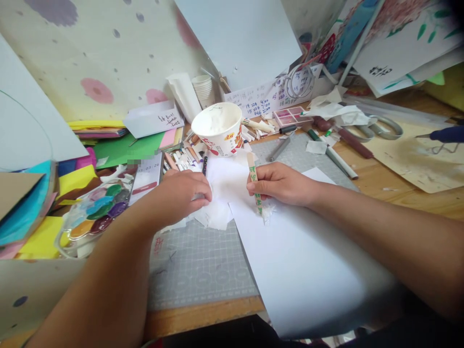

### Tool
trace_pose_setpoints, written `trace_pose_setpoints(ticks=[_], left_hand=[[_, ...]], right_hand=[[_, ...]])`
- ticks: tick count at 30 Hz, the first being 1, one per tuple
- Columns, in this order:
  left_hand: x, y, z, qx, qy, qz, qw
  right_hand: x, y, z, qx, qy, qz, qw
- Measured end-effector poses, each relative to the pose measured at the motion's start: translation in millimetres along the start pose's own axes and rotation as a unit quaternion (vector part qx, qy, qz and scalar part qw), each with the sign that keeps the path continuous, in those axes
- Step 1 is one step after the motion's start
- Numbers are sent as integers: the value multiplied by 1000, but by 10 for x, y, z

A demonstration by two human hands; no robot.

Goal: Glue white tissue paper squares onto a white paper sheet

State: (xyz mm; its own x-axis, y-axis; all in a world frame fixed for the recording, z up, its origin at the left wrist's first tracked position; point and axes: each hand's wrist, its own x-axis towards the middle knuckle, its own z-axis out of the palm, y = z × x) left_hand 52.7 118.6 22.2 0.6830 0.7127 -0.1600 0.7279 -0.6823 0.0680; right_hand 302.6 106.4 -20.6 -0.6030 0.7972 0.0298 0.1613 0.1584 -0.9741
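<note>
My right hand is closed around a wooden stick with green marks on it. My thumb and fingers pinch it near the middle, so the stick stands almost upright with its top leaning a little toward 11 o'clock. Its lower tip rests on a small frayed white tuft at the top edge of the big white sheet. That sheet spreads away from the hand toward 5 o'clock.

My left hand lies at 9 o'clock from the right one, near it but not touching. Its knuckles are up and its fingers curl down onto a heap of white paper scraps. The fingertips are tucked under, so I cannot tell whether they pinch a scrap or only press on the heap. The scraps lie between my two hands and overlap the corner of the white sheet.

Everything sits on a grey cutting mat with a grid. At 12 o'clock from my hands, just past the scraps, stands a paper cup with white paste inside. At 9 o'clock from my left hand there is a clear paint tray with coloured wells. Toward 2 o'clock, well apart on the wooden table, lie a marker and a pair of scissors.
</note>
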Motion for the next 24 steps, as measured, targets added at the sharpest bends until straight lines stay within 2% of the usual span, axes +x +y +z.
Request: trace_pose_setpoints(ticks=[4, 12, 18, 24], left_hand=[[-16, 11, -38, -28, 31, 17, 999], [-40, 70, 18, -30, -41, 22, 998], [-18, 68, 36, 0, -47, 40, 998], [-22, 77, 13, -6, -58, 32, 998]], right_hand=[[-1, 6, -4, -2, -1, -2, 1000], [4, 6, -8, -11, 2, -9, 1000], [10, 19, -7, -17, 7, -3, 1000], [10, 9, -5, -28, 11, 2, 1000]])
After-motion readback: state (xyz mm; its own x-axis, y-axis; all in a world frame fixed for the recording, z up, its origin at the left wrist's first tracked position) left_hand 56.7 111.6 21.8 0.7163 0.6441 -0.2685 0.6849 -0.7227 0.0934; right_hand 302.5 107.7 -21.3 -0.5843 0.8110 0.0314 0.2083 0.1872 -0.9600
